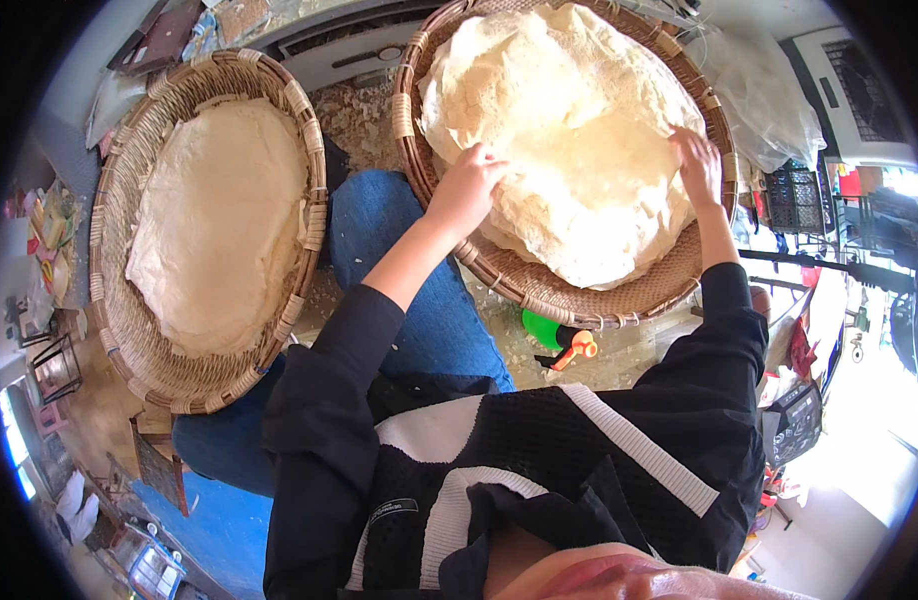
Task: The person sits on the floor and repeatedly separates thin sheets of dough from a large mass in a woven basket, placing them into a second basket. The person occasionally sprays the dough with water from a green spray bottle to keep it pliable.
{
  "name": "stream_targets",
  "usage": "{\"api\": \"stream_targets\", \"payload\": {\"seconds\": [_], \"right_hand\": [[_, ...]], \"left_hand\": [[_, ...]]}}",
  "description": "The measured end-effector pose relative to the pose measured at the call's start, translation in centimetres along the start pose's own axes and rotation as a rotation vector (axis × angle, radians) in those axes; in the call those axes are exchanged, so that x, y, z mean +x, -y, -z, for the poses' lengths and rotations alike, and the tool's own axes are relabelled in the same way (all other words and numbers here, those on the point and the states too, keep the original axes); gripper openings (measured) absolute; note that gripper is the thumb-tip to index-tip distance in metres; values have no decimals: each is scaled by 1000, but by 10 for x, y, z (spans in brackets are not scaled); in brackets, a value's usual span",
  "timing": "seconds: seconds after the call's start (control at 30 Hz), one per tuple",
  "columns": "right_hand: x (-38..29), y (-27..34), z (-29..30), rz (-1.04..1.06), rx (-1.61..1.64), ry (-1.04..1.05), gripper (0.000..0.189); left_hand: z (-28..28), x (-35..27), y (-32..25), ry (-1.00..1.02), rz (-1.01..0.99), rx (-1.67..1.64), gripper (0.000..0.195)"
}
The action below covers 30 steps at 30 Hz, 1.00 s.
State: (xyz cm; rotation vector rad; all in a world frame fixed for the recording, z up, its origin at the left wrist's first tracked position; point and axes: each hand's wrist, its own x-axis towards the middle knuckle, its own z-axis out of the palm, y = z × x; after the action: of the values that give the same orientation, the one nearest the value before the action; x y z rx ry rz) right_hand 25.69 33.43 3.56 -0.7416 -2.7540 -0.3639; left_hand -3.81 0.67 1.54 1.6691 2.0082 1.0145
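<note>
My left hand (470, 191) pinches the near left part of a thin, pale, crinkled sheet (594, 150), which looks like a flatbread or pancake. At the right side of the same sheet, my right hand (697, 165) has its fingers bent around the edge. The sheet lies on a raised pile, its middle sunken and its borders ruffled. A large round wicker basket (616, 304) holds this pile. To my left, a second wicker basket (106, 300) contains a flatter, oval stack of similar pale sheets (215, 225). Strong light washes out parts of the right pile.
Below the right basket's near rim lies a green bottle (541, 328) with an orange spray nozzle (579, 346). Pale flakes (354, 120) litter the floor between the baskets. Clear plastic sheeting (766, 97) hangs at the far right, above a black crate (793, 199).
</note>
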Motion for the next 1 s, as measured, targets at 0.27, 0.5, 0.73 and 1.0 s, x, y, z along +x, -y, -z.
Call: {"api": "stream_targets", "payload": {"seconds": [0.27,0.5,0.73,1.0], "right_hand": [[11,26,-20,-164,-50,564,58],[83,43,-97,-316,-86,244,60],[113,43,-101,-491,-66,533,63],[195,78,-136,-323,-78,137,60]], "left_hand": [[-20,5,12,253,2,418,34],[-47,1,3,387,100,532,65],[-45,-2,8,302,91,484,65],[-34,-10,1,182,-37,571,51]]}}
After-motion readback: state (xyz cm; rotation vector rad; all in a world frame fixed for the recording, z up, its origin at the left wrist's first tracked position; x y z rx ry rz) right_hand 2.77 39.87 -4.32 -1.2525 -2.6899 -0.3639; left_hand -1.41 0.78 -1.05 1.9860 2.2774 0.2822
